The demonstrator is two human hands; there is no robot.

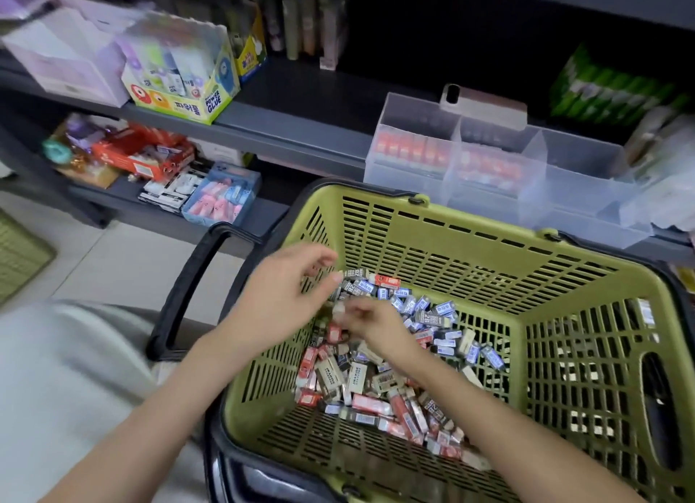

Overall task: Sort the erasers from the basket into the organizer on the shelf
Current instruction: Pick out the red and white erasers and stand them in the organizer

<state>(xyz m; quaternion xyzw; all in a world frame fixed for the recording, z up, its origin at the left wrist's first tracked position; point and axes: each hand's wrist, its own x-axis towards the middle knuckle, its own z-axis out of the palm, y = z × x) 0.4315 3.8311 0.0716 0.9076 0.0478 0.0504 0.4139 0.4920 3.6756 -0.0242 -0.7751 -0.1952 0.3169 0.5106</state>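
A: While both hands work in the basket (489, 216), how much of the sorting is done?

B: A small part, I think. The organizer (579, 171) on the shelf (308, 126) has red erasers (410, 150) standing in its two left compartments. The compartments further right look bare.

A: And the rest?

B: A large heap of erasers (376, 382), red, blue and black-and-white, lies on the basket floor. Most of the work is left.

A: What do the hands do?

B: The left hand (286, 295) hovers over the far edge of the heap, fingers loosely bent and apart, holding nothing that I see. The right hand (376, 325) has its fingers bunched narrow at a small pale eraser (339, 310). The blur hides whether they grip it.
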